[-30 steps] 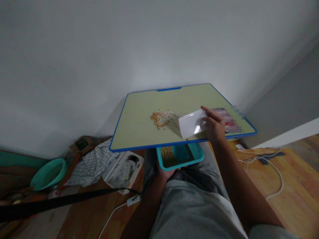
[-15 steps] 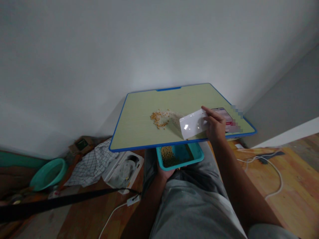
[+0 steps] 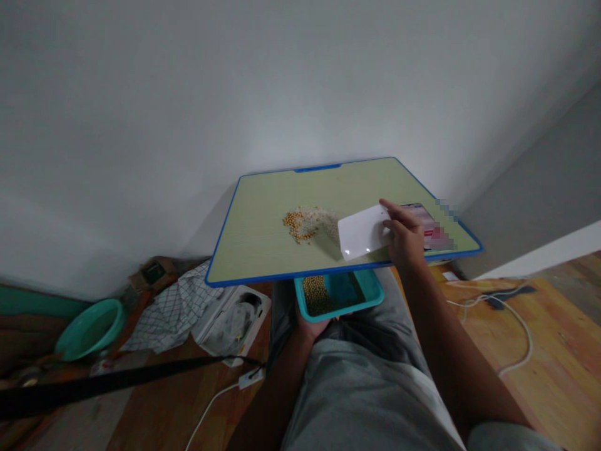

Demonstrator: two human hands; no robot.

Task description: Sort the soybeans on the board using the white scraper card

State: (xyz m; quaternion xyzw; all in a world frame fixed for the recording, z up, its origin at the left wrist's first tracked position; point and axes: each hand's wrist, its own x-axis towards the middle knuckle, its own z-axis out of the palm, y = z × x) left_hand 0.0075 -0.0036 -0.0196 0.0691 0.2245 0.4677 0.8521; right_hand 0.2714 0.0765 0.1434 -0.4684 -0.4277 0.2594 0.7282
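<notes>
My right hand (image 3: pixel 404 237) grips a white flat card (image 3: pixel 362 232) by its right end and holds it on edge on the pale green tabletop (image 3: pixel 263 232), just right of a small heap of yellow beans mixed with white grains (image 3: pixel 305 222). My left hand (image 3: pixel 310 326) holds a teal tray (image 3: pixel 370 286) from below, under the table's near blue edge. Yellow beans (image 3: pixel 315 293) lie in the tray's left part. A phone (image 3: pixel 422 220) lies on the table behind my right hand.
Grey-trousered legs fill the lower middle. On the wooden floor at left lie a teal basin (image 3: pixel 91 327), a checked cloth (image 3: pixel 176 304), a white box (image 3: pixel 235 319) and a black strap (image 3: pixel 117 379). White cables (image 3: pixel 516 326) run at right. A wall stands behind the table.
The white card has tipped slightly and shifted a little toward the heap; its glare spot has moved. Both hands and the tray stay almost where they were.
</notes>
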